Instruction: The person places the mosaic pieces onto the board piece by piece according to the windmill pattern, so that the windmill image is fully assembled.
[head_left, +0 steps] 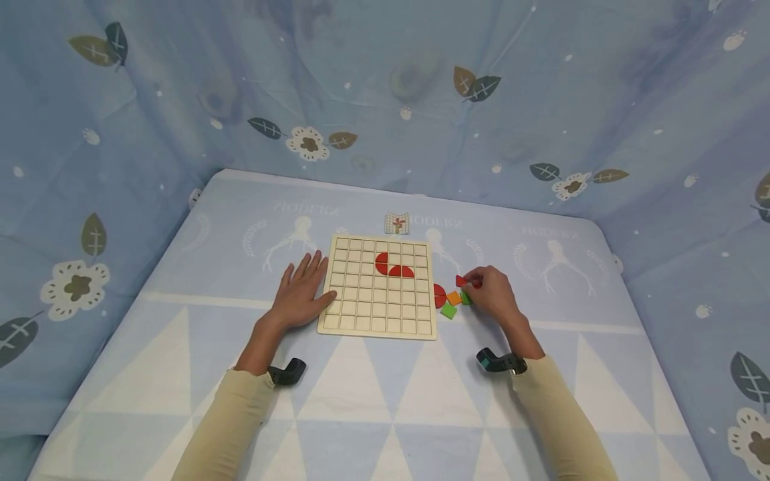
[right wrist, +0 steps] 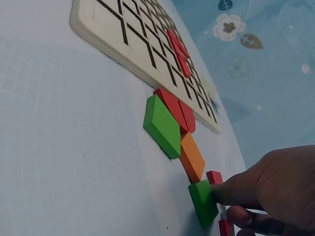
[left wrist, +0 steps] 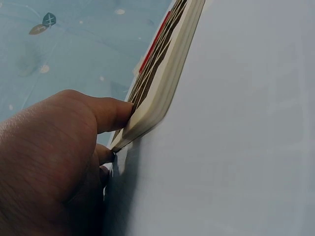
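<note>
My left hand [head_left: 299, 294] rests at the left side of a square wooden grid board [head_left: 375, 322], fingers straight and thumb on the board's rim. In the left wrist view the thumb [left wrist: 115, 112] presses the board's corner. My right hand [head_left: 492, 292] is at the loose blocks right of the board, with bent fingers. A red block [right wrist: 214, 177] shows beside the thumb tip, a green block [right wrist: 203, 202] lies under it, and another red block [right wrist: 225, 227] is by the fingers. I cannot tell whether the fingers pinch one of them.
Red pieces [head_left: 381, 263] form two half-rounds on the board's grid. Between board and right hand lie a red half-round pair [head_left: 440, 296], an orange block [head_left: 454, 298] and a green block [head_left: 448, 311]. A small pattern card [head_left: 397, 224] stands behind the board. A patterned curtain [head_left: 385, 100] surrounds the table.
</note>
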Action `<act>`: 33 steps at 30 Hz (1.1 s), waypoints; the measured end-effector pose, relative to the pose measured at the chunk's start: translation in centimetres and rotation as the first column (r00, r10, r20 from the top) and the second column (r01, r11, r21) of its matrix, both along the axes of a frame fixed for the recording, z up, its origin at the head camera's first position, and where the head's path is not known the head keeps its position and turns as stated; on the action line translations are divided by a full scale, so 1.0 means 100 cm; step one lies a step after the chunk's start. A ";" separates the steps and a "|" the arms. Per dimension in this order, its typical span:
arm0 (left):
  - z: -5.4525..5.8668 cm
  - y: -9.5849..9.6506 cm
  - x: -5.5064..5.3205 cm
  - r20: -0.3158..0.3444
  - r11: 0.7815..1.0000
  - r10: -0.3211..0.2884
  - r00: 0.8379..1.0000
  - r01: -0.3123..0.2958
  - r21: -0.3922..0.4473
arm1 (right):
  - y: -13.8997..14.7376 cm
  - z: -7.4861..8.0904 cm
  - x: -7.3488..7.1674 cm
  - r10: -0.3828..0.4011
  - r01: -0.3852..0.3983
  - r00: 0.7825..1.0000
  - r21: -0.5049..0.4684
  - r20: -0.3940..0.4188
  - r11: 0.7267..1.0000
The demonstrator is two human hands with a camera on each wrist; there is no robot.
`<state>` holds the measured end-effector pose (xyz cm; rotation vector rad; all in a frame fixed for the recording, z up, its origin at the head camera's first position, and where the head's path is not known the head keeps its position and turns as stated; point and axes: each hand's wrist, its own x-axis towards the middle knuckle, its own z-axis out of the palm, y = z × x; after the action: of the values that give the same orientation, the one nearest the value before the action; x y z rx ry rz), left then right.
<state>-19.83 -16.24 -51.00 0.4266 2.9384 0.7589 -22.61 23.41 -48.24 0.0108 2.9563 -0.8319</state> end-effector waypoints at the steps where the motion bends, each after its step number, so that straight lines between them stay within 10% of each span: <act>1: 0.001 0.000 0.000 0.001 1.000 0.000 1.000 0.000 0.001 | -0.001 0.000 -0.001 0.004 -0.004 1.000 -0.008 0.010 1.000; 10: 0.000 0.000 0.000 0.016 1.000 -0.001 1.000 0.001 0.006 | -0.012 -0.002 -0.003 0.007 -0.007 1.000 0.001 -0.006 1.000; 20: 0.001 -0.002 0.000 -0.002 1.000 -0.016 1.000 0.016 0.012 | -0.026 -0.001 -0.004 -0.008 -0.029 0.988 -0.236 -0.154 0.971; 33: 0.001 -0.002 0.000 0.014 1.000 -0.013 1.000 0.013 0.012 | -0.080 -0.006 -0.006 0.145 -0.152 0.988 -0.429 -0.049 0.890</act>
<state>-19.85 -16.41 -50.94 0.4397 2.9169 0.7747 -23.17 15.40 -48.84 -0.2444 2.6701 -1.4439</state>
